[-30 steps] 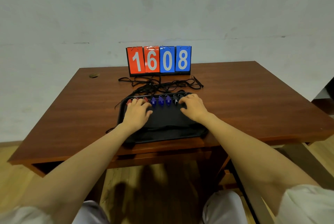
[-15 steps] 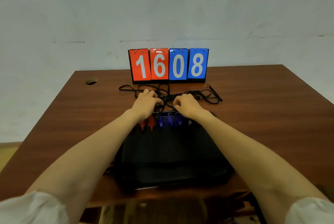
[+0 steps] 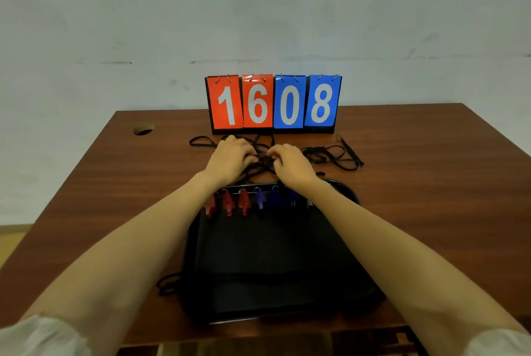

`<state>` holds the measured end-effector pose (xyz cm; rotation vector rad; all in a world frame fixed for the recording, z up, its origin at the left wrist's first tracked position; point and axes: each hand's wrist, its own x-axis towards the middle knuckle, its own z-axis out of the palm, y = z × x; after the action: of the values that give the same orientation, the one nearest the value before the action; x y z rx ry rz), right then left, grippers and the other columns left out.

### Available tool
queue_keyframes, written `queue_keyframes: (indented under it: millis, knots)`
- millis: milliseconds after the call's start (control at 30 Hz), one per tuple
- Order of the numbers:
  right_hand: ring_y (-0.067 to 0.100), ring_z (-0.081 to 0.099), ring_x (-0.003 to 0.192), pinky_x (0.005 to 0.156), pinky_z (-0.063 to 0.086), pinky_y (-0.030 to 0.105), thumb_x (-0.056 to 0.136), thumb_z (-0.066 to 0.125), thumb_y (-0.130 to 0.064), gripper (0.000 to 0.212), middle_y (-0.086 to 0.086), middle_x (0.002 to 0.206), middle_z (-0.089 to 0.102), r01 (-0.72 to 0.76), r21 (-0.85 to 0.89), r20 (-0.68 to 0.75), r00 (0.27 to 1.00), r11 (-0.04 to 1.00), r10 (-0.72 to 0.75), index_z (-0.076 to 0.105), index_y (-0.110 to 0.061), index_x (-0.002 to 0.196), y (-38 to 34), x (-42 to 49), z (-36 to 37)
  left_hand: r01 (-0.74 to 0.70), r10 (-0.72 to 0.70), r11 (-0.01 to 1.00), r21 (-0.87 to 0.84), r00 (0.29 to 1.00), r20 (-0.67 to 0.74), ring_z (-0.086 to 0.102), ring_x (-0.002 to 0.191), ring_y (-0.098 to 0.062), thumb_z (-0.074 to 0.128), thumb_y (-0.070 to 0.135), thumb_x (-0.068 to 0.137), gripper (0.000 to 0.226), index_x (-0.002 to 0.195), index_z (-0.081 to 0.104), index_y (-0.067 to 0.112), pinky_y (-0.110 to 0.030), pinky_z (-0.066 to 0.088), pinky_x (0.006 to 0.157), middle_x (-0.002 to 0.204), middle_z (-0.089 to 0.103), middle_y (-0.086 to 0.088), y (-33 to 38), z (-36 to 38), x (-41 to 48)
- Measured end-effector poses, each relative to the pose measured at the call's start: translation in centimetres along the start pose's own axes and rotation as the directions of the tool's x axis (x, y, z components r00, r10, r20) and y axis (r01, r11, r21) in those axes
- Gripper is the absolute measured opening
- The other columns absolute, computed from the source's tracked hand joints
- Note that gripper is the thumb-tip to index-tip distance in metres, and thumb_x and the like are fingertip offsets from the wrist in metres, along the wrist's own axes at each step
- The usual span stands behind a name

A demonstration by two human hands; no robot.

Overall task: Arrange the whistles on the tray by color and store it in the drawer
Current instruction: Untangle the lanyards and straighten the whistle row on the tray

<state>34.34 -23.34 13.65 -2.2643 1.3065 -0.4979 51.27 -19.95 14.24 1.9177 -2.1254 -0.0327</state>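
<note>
Lying in a row along the far edge of the tray (image 3: pixel 273 258), the whistles (image 3: pixel 243 202) sat just short of the left hand (image 3: pixel 232 156) and right hand (image 3: pixel 290 164), both curled, pinching the tangled cords (image 3: pixel 334 154).

The tray (image 3: pixel 273 269) is plain black. Along its 12 o'clock edge, red whistles (image 3: pixel 228 203) sit toward 11 and blue whistles (image 3: pixel 260 200) toward 12. Cords (image 3: pixel 330 154) are black. The scoreboard (image 3: pixel 273 102) is red and blue with white digits, and the desk (image 3: pixel 416 183) is reddish-brown wood grain.
</note>
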Motion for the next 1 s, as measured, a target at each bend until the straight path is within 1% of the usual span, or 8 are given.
queue_keyframes:
  millis: [100, 167, 233, 333, 567, 733, 833, 1000]
  knots:
    - [0.016, 0.059, 0.09, 0.083, 0.051, 0.035, 0.1, 0.034, -0.026, 0.029, -0.002, 0.099, 0.062, -0.099, 0.349, -0.059, 0.99, 0.932, 0.127, 0.057, -0.015, 0.113, -2.6, 0.1, -1.4, 0.07, -0.07, 0.998, -0.008, 0.992, -0.1, 0.055, 0.098, -0.024, 0.047, 0.032, 0.096, 0.025, 0.102, 0.066, 0.016, -0.032, 0.033, 0.081, 0.101, 0.067, -0.003, 0.2, -2.2, 0.1]
    - [0.008, 0.057, 0.076, 0.073, 0.048, 0.026, 0.099, 0.038, -0.04, 0.029, -0.008, 0.084, 0.058, -0.077, 0.44, -0.08, 0.989, 0.894, 0.125, 0.056, -0.016, 0.102, -3.9, 0.0, -2.6, 0.079, -0.074, 0.996, 0.031, 0.987, -0.145, 0.057, 0.095, -0.023, 0.045, 0.032, 0.097, 0.025, 0.099, 0.066, 0.018, -0.031, 0.031, 0.082, 0.097, 0.068, -0.002, 0.4, -3.5, 0.0]
    - [0.001, 0.054, 0.071, 0.065, 0.041, 0.016, 0.095, 0.048, -0.043, 0.026, -0.012, 0.078, 0.055, -0.041, 0.424, -0.076, 0.994, 0.905, 0.08, 0.054, -0.019, 0.102, -5.0, -0.4, -3.7, 0.088, -0.074, 0.994, 0.071, 0.981, -0.177, 0.057, 0.094, -0.023, 0.043, 0.031, 0.098, 0.026, 0.101, 0.065, 0.017, -0.032, 0.031, 0.085, 0.097, 0.068, -0.003, 1.0, -5.0, -0.2]
    - [0.002, 0.055, 0.067, 0.064, 0.041, 0.014, 0.093, 0.057, -0.03, 0.017, -0.01, 0.074, 0.058, 0.018, 0.362, -0.082, 0.997, 0.932, 0.012, 0.058, -0.017, 0.104, -6.1, -0.9, -5.3, 0.108, -0.088, 0.991, 0.078, 0.97, -0.228, 0.057, 0.098, -0.023, 0.042, 0.03, 0.099, 0.029, 0.109, 0.066, 0.018, -0.035, 0.032, 0.093, 0.1, 0.069, -0.003, 2.3, -7.2, -0.4]
    - [0.027, 0.064, 0.088, 0.081, 0.052, 0.043, 0.098, 0.046, -0.021, 0.016, 0.008, 0.092, 0.065, 0.081, 0.287, -0.368, 0.929, 0.955, 0.032, 0.058, -0.01, 0.1, -7.6, -2.0, -11.8, 0.14, -0.097, 0.978, 0.153, 0.961, -0.261, 0.058, 0.095, -0.028, 0.041, 0.025, 0.1, 0.028, 0.104, 0.065, 0.012, -0.035, 0.033, 0.091, 0.097, 0.069, -0.007, 3.9, -11.7, -1.5]
    - [0.03, 0.064, 0.085, 0.076, 0.052, 0.044, 0.098, 0.044, -0.018, 0.017, 0.005, 0.088, 0.062, 0.093, 0.258, -0.552, 0.831, 0.962, 0.068, 0.058, -0.009, 0.098, -7.1, -3.0, -17.3, 0.276, -0.27, 0.961, 0.003, 0.945, -0.183, 0.06, 0.099, -0.033, 0.041, 0.019, 0.099, 0.027, 0.109, 0.063, 0.009, -0.035, 0.043, 0.083, 0.108, 0.067, -0.012, 3.3, -14.6, -1.7]
    - [0.029, 0.064, 0.083, 0.073, 0.051, 0.04, 0.099, 0.044, -0.018, 0.016, 0.004, 0.088, 0.061, 0.086, 0.239, -0.618, 0.782, 0.967, 0.084, 0.058, -0.01, 0.1, -6.6, -3.7, -20.0, 0.288, -0.309, 0.95, -0.122, 0.924, -0.226, 0.061, 0.098, -0.032, 0.041, 0.019, 0.097, 0.028, 0.107, 0.065, 0.008, -0.038, 0.049, 0.082, 0.107, 0.069, -0.012, 2.6, -16.0, -1.8]
    - [0.029, 0.06, 0.074, 0.067, 0.05, 0.038, 0.098, 0.047, -0.022, 0.019, 0.013, 0.085, 0.066, 0.037, 0.179, -0.591, 0.803, 0.983, 0.077, 0.061, -0.01, 0.101, -5.3, -5.3, -21.8, 0.307, -0.255, 0.948, 0.084, 0.89, -0.377, 0.055, 0.103, -0.031, 0.037, 0.018, 0.1, 0.031, 0.114, 0.064, 0.012, -0.037, 0.038, 0.085, 0.108, 0.068, -0.009, 2.8, -17.4, -2.6]
